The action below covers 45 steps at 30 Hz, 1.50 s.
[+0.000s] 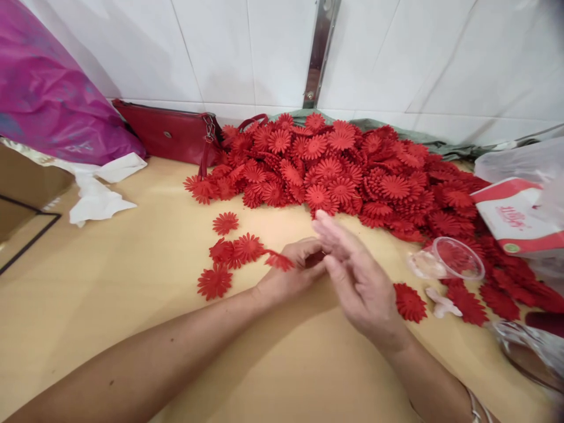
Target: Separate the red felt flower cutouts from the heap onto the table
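My left hand is above the table with its fingers curled and thumb and fingertips close together. What they pinch is too small or hidden to make out. A red flower piece shows against the back of this hand near the wrist, tilted and partly blurred. My right hand is beside it, fingers stretched out and the thumb apart, near the left fingertips. Left of my hands lie several loose red petal discs. Beyond them spreads a large heap of red flower pieces.
A red purse leans on the tiled wall, beside a purple bag. Crumpled white tissue is near a cardboard box. At right are a clear plastic cup, a red-and-white box and a plastic bag.
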Available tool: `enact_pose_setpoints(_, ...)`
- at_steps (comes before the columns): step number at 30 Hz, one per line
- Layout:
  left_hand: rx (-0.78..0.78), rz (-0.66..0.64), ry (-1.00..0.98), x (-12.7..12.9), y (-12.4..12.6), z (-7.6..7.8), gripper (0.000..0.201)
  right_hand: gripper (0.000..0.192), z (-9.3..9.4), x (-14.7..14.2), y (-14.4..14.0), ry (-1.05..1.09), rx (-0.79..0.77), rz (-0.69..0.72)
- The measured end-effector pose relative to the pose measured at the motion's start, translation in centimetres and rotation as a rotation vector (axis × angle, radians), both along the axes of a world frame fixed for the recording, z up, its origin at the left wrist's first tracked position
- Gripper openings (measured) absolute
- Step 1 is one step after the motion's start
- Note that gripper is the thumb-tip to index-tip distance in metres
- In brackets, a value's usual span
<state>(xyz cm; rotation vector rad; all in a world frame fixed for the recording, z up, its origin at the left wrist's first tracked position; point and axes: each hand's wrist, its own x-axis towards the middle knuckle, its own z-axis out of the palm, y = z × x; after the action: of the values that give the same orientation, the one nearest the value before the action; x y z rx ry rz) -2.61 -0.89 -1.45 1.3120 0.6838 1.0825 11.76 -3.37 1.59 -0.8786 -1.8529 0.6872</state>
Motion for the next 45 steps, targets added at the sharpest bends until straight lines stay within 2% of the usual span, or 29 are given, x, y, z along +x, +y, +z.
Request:
enact_pose_setpoints(3,-0.034,0.053,-0.070,-0.2,0.4,0.0,0.024,0.037,-0.1,0.9,0.9,0.071,0.028,-0.327)
enact_pose_setpoints(4,-0.063,0.092,-0.096,-0.3,0.6,0.0,0.029,0.033,-0.2,1.2,1.2,0.074,0.030,-0.402)
enact_pose_setpoints(6,-0.134,0.143,-0.155,-0.5,1.0,-0.2,0.037,0.029,-0.4,1.7,1.7,0.055,0.036,-0.449)
enact_pose_setpoints(10,-0.222,0.153,-0.284,-0.8,1.5,-0.6,0.037,0.026,-1.0,1.5,2.2,-0.029,0.028,-0.309)
enact_pose_setpoints(13,-0.239,0.133,-0.306,-0.8,1.5,-0.6,0.034,0.020,-1.3,1.1,2.2,-0.015,-0.032,-0.242)
enact_pose_setpoints(19,-0.247,0.067,-0.295,-1.0,1.5,-0.4,0.039,0.007,-1.7,1.6,2.4,0.230,-0.295,-0.203)
enact_pose_setpoints(27,-0.250,0.074,-0.240,-0.8,1.4,-0.1,0.035,0.014,-2.0,1.9,3.0,0.577,-0.577,-0.130)
enact_pose_setpoints(36,-0.153,0.208,-0.152,-0.8,1.0,-0.1,0.028,0.021,-3.0,3.5,4.4,0.738,-0.559,-0.241)
enact_pose_setpoints(40,-0.098,0.298,-0.037,-1.0,0.9,-0.1,0.006,0.021,-2.9,3.7,4.5,0.787,-0.570,-0.242)
enact_pose_setpoints(43,-0.065,0.320,0.112,-1.1,0.8,0.2,0.022,0.020,-2.4,3.2,4.2,0.802,-0.613,-0.199)
enact_pose_setpoints(45,-0.044,0.341,0.185,-1.1,0.6,0.6,0.026,0.021,-2.0,2.6,3.8,0.809,-0.657,-0.180)
